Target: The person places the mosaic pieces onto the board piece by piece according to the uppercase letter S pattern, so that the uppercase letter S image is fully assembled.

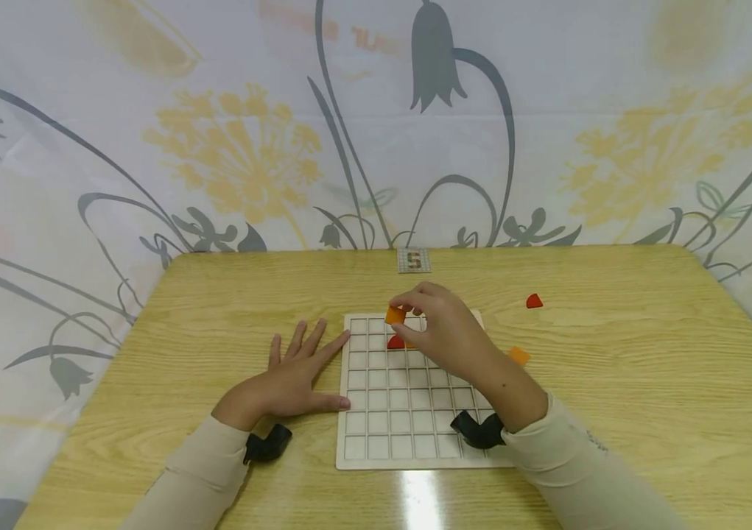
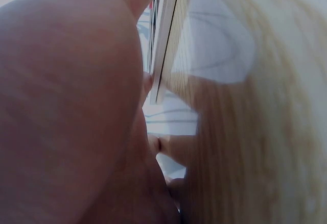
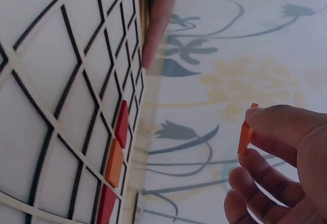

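Between thumb and fingertips my right hand [image 1: 445, 327] pinches an orange square tile [image 1: 395, 315], raised above the far part of a pale grid board [image 1: 378, 446]. The right wrist view shows this tile nearly edge-on in the fingers [image 3: 255, 170]. Two red pieces [image 3: 121, 124] with an orange tile [image 3: 113, 164] between them sit in a row of the board's cells. Spread out at the board's left side, my left hand [image 1: 292, 383] has its thumb and index fingertip at the board's edge. Its own wrist view is mostly filled by skin and the tabletop.
A red quarter-round piece [image 1: 534, 301] lies on the wooden table [image 1: 614, 331] right of the board. Nearer, another orange tile [image 1: 518, 356] lies beside the right forearm. A small patterned card [image 1: 414, 260] is at the table's back edge, before a flowered curtain [image 1: 376, 147].
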A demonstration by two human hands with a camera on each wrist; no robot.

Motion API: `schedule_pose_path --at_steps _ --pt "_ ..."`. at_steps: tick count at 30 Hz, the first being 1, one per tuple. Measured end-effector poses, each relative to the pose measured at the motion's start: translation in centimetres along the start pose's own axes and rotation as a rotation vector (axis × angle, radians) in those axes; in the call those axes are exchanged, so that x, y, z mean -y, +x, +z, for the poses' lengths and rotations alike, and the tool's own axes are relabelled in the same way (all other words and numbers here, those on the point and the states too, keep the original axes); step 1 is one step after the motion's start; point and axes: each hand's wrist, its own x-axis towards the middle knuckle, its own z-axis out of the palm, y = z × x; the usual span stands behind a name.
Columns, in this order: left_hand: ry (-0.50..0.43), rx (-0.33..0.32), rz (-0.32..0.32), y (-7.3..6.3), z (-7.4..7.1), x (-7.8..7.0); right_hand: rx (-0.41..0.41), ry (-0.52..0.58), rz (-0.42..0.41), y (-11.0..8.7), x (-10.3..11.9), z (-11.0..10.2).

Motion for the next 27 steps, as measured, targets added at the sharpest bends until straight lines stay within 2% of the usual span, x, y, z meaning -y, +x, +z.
schedule_pose_path --at_steps 9,18,27 --pt "0.005 -0.001 0.002 0.0 -0.1 0.1 0.118 0.024 0.035 -0.1 -0.7 1.2" --pt "-0.009 -0.005 0.006 0.0 0.0 0.0 0.255 -0.012 0.077 0.0 -1.4 2.3" --pt "-0.017 0.002 0.012 -0.1 0.0 0.0 0.335 -0.021 0.099 0.0 -1.8 2.9"
